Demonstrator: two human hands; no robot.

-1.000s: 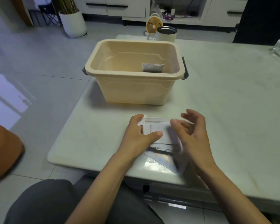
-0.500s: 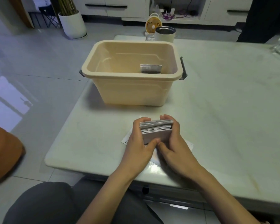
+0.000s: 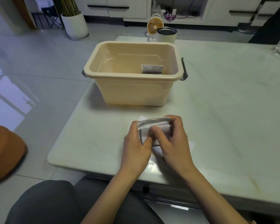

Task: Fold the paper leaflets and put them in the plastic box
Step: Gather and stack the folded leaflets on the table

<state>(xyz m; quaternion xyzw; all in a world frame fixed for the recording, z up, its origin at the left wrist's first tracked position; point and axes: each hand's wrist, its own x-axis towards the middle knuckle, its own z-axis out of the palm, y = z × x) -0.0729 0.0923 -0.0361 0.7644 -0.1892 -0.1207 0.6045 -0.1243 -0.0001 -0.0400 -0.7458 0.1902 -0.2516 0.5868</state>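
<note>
Pale marble-look table (image 3: 224, 110) is filling the centre and rt of the view, w/ its near-left corner sitting just ahead of the person's knees. Beige plastic box (image 3: 132, 92) w/ dark side handles is standing upright and open-topped by the table's left edge, toward the far side. A rounded orange thing (image 3: 5, 151) is showing low at the left, off the table; can't tell what it is. White planter (image 3: 74, 25) is standing on the floor well beyond the far-left corner.

Both hands are working close together btwn the box and the table's near edge. Left hand (image 3: 136, 149) is gripping the left end of a folded leaflet (image 3: 153, 124), fingers curled behind it and thumb lying on its front face. Right hand (image 3: 174, 143) is clenching the rt end of the same leaflet, fingers wrapping over the top edge and thumb pressing the front next to the left thumb. The leaflet is looking thick, several layers, and is being held raised off the tabletop.

Steel tumbler (image 3: 166, 35) is standing at the table's far edge, w/ a small yellow fan (image 3: 154, 26) just beside it; can't tell if the fan is on the table. A second folded leaflet (image 3: 152, 69) is lying inside the box toward its rt end, partly hidden by the near rim. Flat white sheets (image 3: 191, 143) are lying under the hands, corners poking out; count unclear.
</note>
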